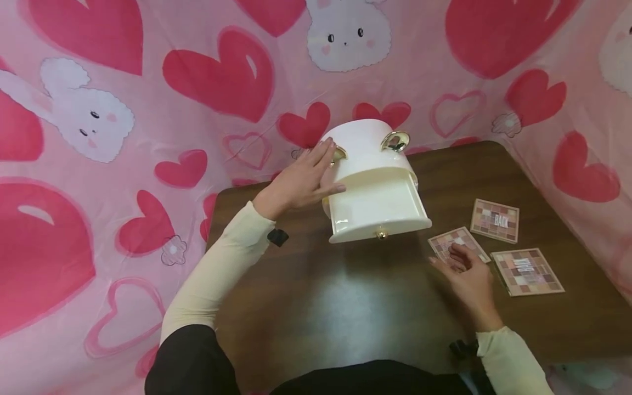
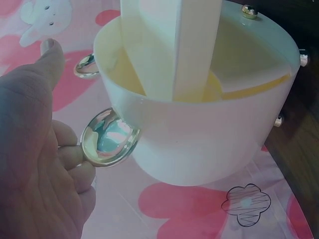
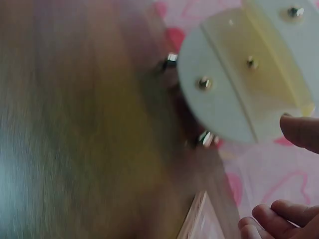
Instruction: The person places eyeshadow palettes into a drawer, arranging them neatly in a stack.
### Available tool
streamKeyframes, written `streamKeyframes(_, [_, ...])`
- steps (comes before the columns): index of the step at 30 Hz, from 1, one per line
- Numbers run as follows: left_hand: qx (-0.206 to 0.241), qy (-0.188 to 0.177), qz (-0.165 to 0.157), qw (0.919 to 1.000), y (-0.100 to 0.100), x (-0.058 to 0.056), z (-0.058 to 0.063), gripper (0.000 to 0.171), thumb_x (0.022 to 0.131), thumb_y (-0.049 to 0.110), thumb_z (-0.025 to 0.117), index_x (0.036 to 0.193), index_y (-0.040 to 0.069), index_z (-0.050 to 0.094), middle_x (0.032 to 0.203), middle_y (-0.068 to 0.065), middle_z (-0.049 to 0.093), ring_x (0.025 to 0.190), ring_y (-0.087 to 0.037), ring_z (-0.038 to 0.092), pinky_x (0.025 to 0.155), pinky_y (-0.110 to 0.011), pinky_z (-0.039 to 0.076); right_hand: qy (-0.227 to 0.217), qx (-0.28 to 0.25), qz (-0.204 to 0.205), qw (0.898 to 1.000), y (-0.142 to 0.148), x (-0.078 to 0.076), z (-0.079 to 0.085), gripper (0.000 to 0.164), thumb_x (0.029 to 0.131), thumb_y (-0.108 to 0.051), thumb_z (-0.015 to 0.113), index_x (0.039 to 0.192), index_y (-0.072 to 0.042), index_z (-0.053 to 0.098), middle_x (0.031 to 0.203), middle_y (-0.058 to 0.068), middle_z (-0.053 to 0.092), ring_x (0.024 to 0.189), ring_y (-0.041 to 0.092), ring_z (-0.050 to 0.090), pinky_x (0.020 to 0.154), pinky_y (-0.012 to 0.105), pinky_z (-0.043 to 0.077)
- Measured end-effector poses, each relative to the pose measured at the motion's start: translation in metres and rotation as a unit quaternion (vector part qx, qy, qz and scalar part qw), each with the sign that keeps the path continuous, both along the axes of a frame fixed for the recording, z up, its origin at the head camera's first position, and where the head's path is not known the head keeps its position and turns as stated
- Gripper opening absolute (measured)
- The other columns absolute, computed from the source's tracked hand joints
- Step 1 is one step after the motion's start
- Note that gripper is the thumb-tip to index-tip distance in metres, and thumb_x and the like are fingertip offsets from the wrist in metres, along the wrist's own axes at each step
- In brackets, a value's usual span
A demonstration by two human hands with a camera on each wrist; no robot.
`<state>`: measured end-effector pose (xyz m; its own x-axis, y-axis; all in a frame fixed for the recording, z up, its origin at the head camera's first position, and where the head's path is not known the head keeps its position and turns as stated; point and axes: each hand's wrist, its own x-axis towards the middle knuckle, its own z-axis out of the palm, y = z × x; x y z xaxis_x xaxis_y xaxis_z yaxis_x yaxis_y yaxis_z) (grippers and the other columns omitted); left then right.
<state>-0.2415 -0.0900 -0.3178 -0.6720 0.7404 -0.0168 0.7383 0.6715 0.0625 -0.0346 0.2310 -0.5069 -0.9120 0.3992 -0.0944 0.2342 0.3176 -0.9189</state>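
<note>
One of our hands, the left hand [image 1: 303,178], is resting straight-fingered against the rounded glossy white plastic box [image 1: 362,145]; rightward, the flat pink-brown near-square palette [image 1: 459,237] is lying just ahead of our nearer right hand's [image 1: 471,280] parted, empty fingers, showing no clear long axis.

Cream sleeves [image 1: 220,274] emerge from a black garment [image 1: 192,362], with small black devices [image 1: 278,237] strapped near both wrists.

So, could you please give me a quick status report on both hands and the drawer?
Left hand at white organizer. Right hand over a palette, holding nothing. Drawer pulled out, nothing visibly blocking it.
</note>
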Motion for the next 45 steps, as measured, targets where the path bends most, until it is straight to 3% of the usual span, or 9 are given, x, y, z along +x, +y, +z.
streamKeyframes(2, [0.0,0.002,-0.006,1.0,0.003,-0.001,0.0,0.098,0.096,0.062,0.054,0.16,0.002,0.012,0.167,-0.015,0.01,0.153,-0.024,0.006,0.121,-0.046,0.012,-0.027,0.036,0.003,0.999,0.009,0.003,-0.005,0.075,0.087,-0.038,0.08,0.143,0.002,0.05,0.137,0.026,0.056,0.118,0.038,0.058,0.081,0.01,0.045])
streamKeyframes(5, [-0.003,0.0,-0.015,0.9999,0.007,-0.003,0.004,0.098,0.095,0.063,0.053,0.16,0.002,0.012,0.167,-0.015,0.01,0.154,-0.024,0.004,0.121,-0.046,0.012,-0.046,0.069,-0.004,0.996,0.019,0.004,-0.014,0.082,0.086,-0.041,0.08,0.146,0.002,0.046,0.141,0.026,0.052,0.123,0.041,0.052,0.093,0.033,0.048])
streamKeyframes(8, [-0.009,-0.007,-0.017,0.9998,0.011,-0.006,0.01,0.098,0.096,0.063,0.053,0.16,0.002,0.01,0.167,-0.015,0.008,0.154,-0.024,0.003,0.122,-0.046,0.011,-0.04,0.078,-0.019,0.996,0.025,0.003,-0.021,0.086,0.084,-0.039,0.082,0.147,0.004,0.043,0.143,0.027,0.048,0.127,0.045,0.048,0.102,0.057,0.043])
streamKeyframes(10, [-0.013,-0.01,-0.02,0.9997,0.013,-0.009,0.014,0.098,0.096,0.062,0.052,0.16,0.001,0.01,0.167,-0.015,0.007,0.154,-0.024,0.003,0.121,-0.046,0.011,-0.031,0.085,-0.028,0.996,0.029,0.002,-0.026,0.088,0.082,-0.037,0.084,0.147,0.007,0.042,0.142,0.03,0.046,0.128,0.048,0.046,0.104,0.062,0.039])
streamKeyframes(21, [-0.02,-0.022,-0.033,0.999,0.028,-0.017,0.02,0.098,0.096,0.064,0.05,0.161,0.003,0.008,0.168,-0.013,0.004,0.153,-0.021,0.001,0.122,-0.045,0.007,-0.033,0.151,-0.062,0.986,0.044,0.01,-0.043,0.097,0.077,-0.038,0.087,0.145,0.012,0.04,0.139,0.034,0.044,0.128,0.05,0.04,0.107,0.063,0.029])
streamKeyframes(31, [-0.022,-0.028,-0.022,0.9991,0.038,-0.009,0.007,0.1,0.094,0.067,0.05,0.162,0.007,0.008,0.168,-0.01,0.005,0.154,-0.022,0.003,0.122,-0.044,0.011,-0.059,0.205,-0.054,0.976,0.055,0.029,-0.051,0.105,0.074,-0.036,0.088,0.145,0.018,0.033,0.138,0.04,0.038,0.13,0.053,0.033,0.109,0.062,0.025])
streamKeyframes(37, [-0.015,-0.045,-0.032,0.9984,0.037,-0.002,-0.008,0.1,0.095,0.068,0.049,0.161,0.006,0.008,0.168,-0.011,0.005,0.153,-0.022,0.003,0.122,-0.043,0.011,-0.068,0.237,-0.052,0.968,0.057,0.042,-0.059,0.108,0.068,-0.034,0.091,0.142,0.02,0.035,0.135,0.041,0.039,0.128,0.055,0.034,0.107,0.063,0.025])
streamKeyframes(40, [-0.007,-0.041,-0.035,0.9985,0.034,-0.003,-0.009,0.099,0.096,0.066,0.049,0.161,0.004,0.008,0.168,-0.012,0.005,0.153,-0.022,0.003,0.122,-0.043,0.009,-0.053,0.261,-0.04,0.963,0.061,0.038,-0.058,0.109,0.065,-0.035,0.093,0.14,0.02,0.037,0.132,0.041,0.042,0.125,0.056,0.036,0.105,0.063,0.026])
streamKeyframes(45, [0.009,-0.014,-0.04,0.999,0.033,-0.01,0.001,0.097,0.097,0.063,0.05,0.16,0.001,0.009,0.167,-0.014,0.006,0.153,-0.022,0.002,0.122,-0.043,0.006,-0.047,0.297,-0.004,0.954,0.073,0.017,-0.047,0.112,0.064,-0.04,0.094,0.138,0.02,0.035,0.13,0.04,0.042,0.122,0.056,0.036,0.103,0.064,0.026])
